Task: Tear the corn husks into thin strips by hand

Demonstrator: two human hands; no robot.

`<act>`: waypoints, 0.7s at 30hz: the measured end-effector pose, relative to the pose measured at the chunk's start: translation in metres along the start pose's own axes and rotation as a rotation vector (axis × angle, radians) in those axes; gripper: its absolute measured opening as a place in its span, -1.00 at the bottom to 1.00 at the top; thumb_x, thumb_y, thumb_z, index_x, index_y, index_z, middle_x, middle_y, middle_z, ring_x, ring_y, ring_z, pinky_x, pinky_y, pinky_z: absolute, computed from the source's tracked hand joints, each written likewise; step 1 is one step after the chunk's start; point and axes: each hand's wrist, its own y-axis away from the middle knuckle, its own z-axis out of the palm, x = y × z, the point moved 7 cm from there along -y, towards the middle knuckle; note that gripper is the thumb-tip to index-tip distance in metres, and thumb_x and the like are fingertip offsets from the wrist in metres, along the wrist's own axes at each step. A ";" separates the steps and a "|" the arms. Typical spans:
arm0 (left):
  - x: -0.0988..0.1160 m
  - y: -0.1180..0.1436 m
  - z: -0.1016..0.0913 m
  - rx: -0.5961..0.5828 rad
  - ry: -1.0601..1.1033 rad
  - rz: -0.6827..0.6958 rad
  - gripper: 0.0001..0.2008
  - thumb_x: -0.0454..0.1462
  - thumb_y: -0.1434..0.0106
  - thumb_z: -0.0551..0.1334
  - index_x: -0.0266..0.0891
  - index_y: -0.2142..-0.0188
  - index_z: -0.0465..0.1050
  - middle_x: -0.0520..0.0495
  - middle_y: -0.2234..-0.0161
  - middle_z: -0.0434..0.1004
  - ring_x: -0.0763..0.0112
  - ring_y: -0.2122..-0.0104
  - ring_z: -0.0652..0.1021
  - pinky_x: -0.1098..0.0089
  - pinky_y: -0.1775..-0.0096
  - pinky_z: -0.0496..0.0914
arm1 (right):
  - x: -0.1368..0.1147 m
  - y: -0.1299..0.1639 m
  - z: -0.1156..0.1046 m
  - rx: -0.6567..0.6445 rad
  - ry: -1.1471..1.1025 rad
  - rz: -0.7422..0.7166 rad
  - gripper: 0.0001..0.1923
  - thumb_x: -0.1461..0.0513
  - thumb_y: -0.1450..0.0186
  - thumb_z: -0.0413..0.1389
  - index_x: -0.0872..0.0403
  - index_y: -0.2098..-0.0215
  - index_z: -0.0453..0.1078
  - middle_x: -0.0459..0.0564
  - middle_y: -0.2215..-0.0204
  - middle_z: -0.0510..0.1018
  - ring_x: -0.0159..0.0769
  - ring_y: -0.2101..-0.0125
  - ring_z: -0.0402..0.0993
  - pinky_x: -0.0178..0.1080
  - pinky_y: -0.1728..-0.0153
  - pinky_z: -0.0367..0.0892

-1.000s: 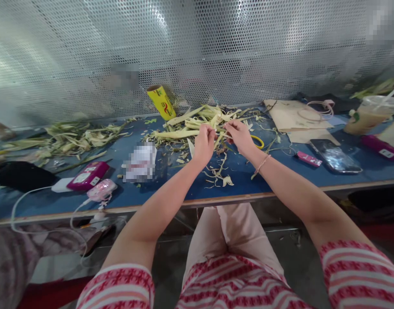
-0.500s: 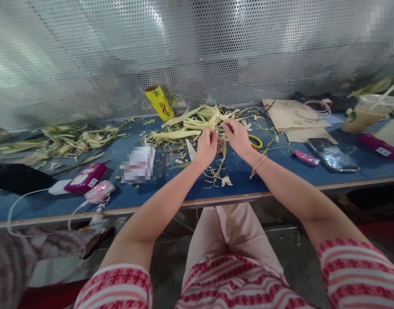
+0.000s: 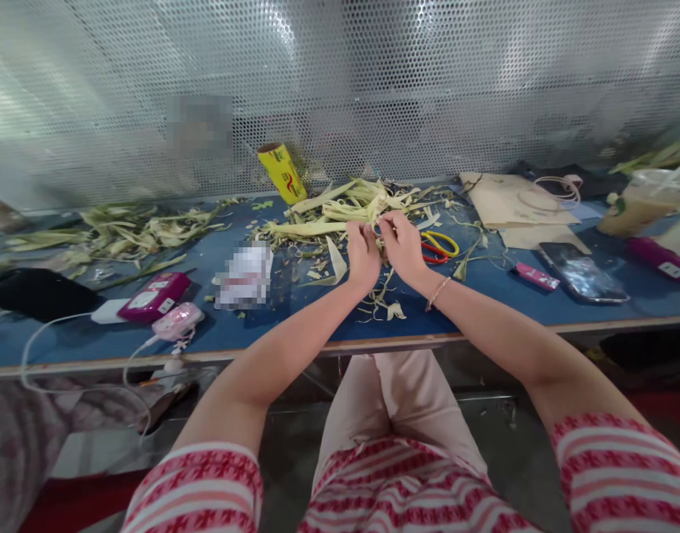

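Together, left hand (image 3: 364, 255) and right hand (image 3: 400, 240) pinch husk (image 3: 376, 209) | blue tabletop (image 3: 422, 321) between them and front edge (image 3: 395, 341)

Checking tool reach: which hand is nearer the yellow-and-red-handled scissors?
Right. The right hand is just left of the scissors' handles in the image; the left hand is farther left, with the right hand between.
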 end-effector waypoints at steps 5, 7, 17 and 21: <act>0.000 0.000 -0.001 0.049 0.021 -0.021 -0.78 -0.14 -0.40 -0.04 -0.13 0.37 0.02 0.05 0.49 0.24 0.45 0.52 0.35 0.33 0.41 0.32 | -0.001 0.001 0.002 -0.005 0.028 0.011 -0.77 0.07 -0.36 -0.05 0.01 0.36 0.27 -0.06 0.44 0.41 -0.32 0.41 0.35 -0.23 0.29 0.28; 0.001 -0.001 -0.003 0.052 0.002 0.001 -0.78 -0.12 -0.38 -0.02 -0.13 0.37 0.04 0.05 0.50 0.24 0.44 0.52 0.35 0.30 0.37 0.34 | -0.002 0.001 0.003 -0.018 0.024 0.003 -0.76 0.05 -0.35 -0.04 0.01 0.36 0.29 -0.05 0.43 0.42 -0.31 0.39 0.36 -0.23 0.29 0.29; 0.006 -0.004 -0.001 -0.012 -0.102 0.089 -0.84 -0.23 -0.34 0.08 -0.15 0.38 0.13 0.09 0.56 0.20 0.44 0.55 0.34 0.30 0.35 0.32 | 0.011 -0.008 -0.013 0.046 0.025 0.065 -0.79 0.12 -0.32 0.03 0.03 0.42 0.32 -0.12 0.53 0.39 -0.37 0.46 0.32 -0.26 0.38 0.27; 0.008 -0.002 0.002 -0.072 -0.111 0.074 -0.86 -0.24 -0.33 0.11 -0.16 0.36 0.17 0.08 0.56 0.25 0.41 0.54 0.39 0.30 0.33 0.31 | 0.017 -0.011 -0.013 0.022 -0.063 0.136 -0.83 0.12 -0.28 0.08 0.03 0.39 0.40 -0.08 0.48 0.45 -0.34 0.42 0.39 -0.27 0.43 0.30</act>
